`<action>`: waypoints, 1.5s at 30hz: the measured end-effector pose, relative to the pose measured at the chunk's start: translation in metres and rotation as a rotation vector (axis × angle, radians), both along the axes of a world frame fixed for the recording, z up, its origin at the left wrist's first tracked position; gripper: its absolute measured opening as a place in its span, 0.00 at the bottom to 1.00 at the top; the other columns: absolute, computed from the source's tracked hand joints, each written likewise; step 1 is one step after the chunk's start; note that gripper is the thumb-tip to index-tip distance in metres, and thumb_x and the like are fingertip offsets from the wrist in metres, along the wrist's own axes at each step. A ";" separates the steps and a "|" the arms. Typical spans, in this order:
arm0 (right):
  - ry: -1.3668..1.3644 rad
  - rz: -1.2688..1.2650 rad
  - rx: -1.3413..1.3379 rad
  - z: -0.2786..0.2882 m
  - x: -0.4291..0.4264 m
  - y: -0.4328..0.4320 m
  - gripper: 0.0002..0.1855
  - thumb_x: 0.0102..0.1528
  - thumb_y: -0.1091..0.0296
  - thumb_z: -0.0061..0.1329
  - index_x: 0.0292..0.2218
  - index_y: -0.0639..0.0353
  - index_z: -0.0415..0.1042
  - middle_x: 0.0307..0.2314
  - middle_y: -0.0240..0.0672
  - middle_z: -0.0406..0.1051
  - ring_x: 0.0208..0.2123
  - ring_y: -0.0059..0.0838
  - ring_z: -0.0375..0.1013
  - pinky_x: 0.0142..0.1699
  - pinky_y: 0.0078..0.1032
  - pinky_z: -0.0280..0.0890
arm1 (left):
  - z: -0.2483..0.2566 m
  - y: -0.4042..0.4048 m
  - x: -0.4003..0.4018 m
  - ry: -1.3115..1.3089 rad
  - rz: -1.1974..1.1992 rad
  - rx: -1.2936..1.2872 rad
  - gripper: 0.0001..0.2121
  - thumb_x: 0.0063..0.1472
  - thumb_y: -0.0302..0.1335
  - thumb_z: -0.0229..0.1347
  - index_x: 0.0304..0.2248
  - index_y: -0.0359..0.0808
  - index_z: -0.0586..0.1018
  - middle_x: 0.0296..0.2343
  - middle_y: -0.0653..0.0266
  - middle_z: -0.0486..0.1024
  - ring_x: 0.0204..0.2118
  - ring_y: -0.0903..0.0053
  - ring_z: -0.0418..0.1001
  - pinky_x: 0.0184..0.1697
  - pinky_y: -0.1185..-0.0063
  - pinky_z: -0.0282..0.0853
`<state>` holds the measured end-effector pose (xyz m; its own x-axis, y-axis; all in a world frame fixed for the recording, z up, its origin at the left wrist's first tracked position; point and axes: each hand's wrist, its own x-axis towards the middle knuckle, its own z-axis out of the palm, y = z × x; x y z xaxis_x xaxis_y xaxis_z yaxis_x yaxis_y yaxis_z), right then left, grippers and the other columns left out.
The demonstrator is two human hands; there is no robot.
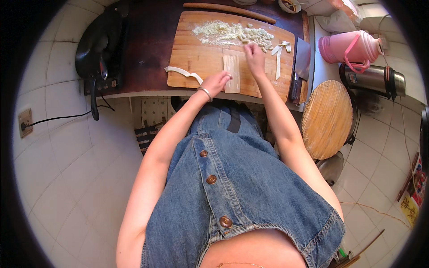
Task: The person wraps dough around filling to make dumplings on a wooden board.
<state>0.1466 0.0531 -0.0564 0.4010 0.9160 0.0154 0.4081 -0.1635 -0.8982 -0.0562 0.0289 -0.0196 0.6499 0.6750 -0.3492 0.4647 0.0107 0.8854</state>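
A large wooden cutting board [197,57] lies before me. On it, my left hand [217,82] rests with curled fingers against a narrow ridged wooden board [233,67]. Whether those fingers hold a bit of dough is unclear. My right hand [255,61] reaches farther in, fingertips drawn together beside a heap of small dough pieces [259,35]; anything pinched there is hidden. Loose flour [216,28] spreads left of the heap. One long dough strip [181,70] runs from the board's left edge towards my left wrist. More dough strips [278,62] lie at the right.
A rolling pin [228,11] lies behind the cutting board. To the right are a cleaver [302,57], a pink thermos [348,47], a steel flask [373,80] and a round stalk lid [328,120]. A black wok [92,53] stands at left, its handle overhanging the counter edge.
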 end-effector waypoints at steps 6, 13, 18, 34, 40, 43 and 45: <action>0.462 0.385 -0.291 0.050 -0.043 -0.051 0.14 0.54 0.61 0.51 0.35 0.64 0.70 0.24 0.30 0.70 0.23 0.18 0.67 0.27 0.17 0.64 | -0.017 -0.001 -0.004 -0.335 0.247 -0.129 0.15 0.64 0.27 0.43 0.49 0.34 0.58 0.26 0.70 0.65 0.26 0.87 0.60 0.30 0.86 0.61; 0.372 0.411 -0.081 0.050 -0.046 -0.052 0.09 0.53 0.67 0.52 0.31 0.65 0.71 0.20 0.31 0.71 0.22 0.16 0.68 0.27 0.17 0.64 | -0.020 -0.003 -0.002 -0.412 0.265 -0.268 0.13 0.62 0.25 0.44 0.47 0.35 0.64 0.26 0.70 0.69 0.27 0.87 0.64 0.31 0.86 0.62; 0.150 0.415 -0.061 0.062 -0.049 -0.053 0.08 0.51 0.69 0.53 0.30 0.64 0.72 0.20 0.34 0.71 0.22 0.17 0.70 0.28 0.18 0.65 | -0.021 0.000 -0.010 -0.343 0.180 -0.258 0.09 0.63 0.30 0.45 0.36 0.34 0.74 0.22 0.72 0.71 0.26 0.88 0.67 0.30 0.86 0.64; -0.365 0.443 -0.237 0.012 -0.008 -0.026 0.34 0.39 0.52 0.61 0.44 0.53 0.62 0.40 0.40 0.67 0.42 0.41 0.66 0.41 0.34 0.63 | 0.005 -0.014 -0.006 0.345 -0.390 0.471 0.09 0.59 0.34 0.46 0.33 0.41 0.74 0.41 0.71 0.71 0.35 0.63 0.72 0.33 0.67 0.69; -0.313 0.451 -0.352 0.019 -0.009 -0.012 0.30 0.41 0.51 0.60 0.41 0.56 0.64 0.31 0.39 0.69 0.32 0.41 0.68 0.35 0.34 0.63 | 0.006 -0.016 -0.004 0.378 -0.368 0.473 0.08 0.59 0.34 0.45 0.31 0.41 0.74 0.38 0.69 0.72 0.33 0.63 0.73 0.32 0.66 0.69; -0.281 0.399 -0.349 0.008 -0.005 -0.007 0.30 0.41 0.50 0.60 0.40 0.58 0.64 0.27 0.39 0.70 0.29 0.41 0.68 0.34 0.33 0.62 | 0.009 -0.013 -0.001 0.407 -0.397 0.450 0.08 0.59 0.35 0.45 0.31 0.41 0.73 0.32 0.64 0.74 0.32 0.61 0.73 0.31 0.65 0.68; -0.107 0.336 -0.304 -0.001 0.002 -0.001 0.29 0.42 0.50 0.60 0.39 0.58 0.64 0.27 0.39 0.70 0.28 0.39 0.68 0.33 0.32 0.62 | 0.011 -0.012 0.004 0.422 -0.367 0.449 0.08 0.60 0.35 0.44 0.31 0.41 0.72 0.28 0.61 0.74 0.31 0.60 0.72 0.31 0.64 0.67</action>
